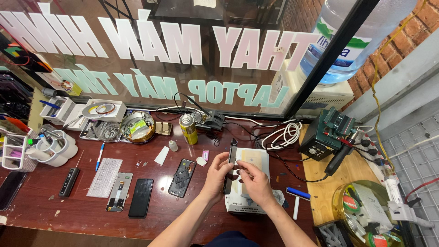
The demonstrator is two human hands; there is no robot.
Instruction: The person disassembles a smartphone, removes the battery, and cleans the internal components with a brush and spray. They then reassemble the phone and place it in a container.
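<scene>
The smartphone (230, 165) stands on its long edge, upright between both hands, directly above a small white heating plate (247, 183) on the dark red workbench (82, 210). The left hand (216, 176) is clenched around the phone's lower half, thumb on one face and fingers behind, while the right hand (254, 183) pinches at the edge just beside it with thumb and forefinger; whether it grips a tool or only the rim I cannot tell.

Judging by its shape, the phone is thin, stiff and light, with a smooth glass face likely to slip (and to crack if bent or dropped on a corner). The frame edges look like the safest place to hold, as the left hand does, keeping pressure off the flat face.

Just left of the grip lies an opened phone back (182, 171) with its insides showing, and further left a black phone (141, 197) and a bare display panel (119, 192) lie flat beside a white ribbed pad (104, 177). Beyond the hands stands a yellow spray can (188, 129), with a coil of white cable (281, 135) near it. To the right sits a green soldering station (327, 135) on a pale wooden board (320, 183), well apart from the phone.
</scene>
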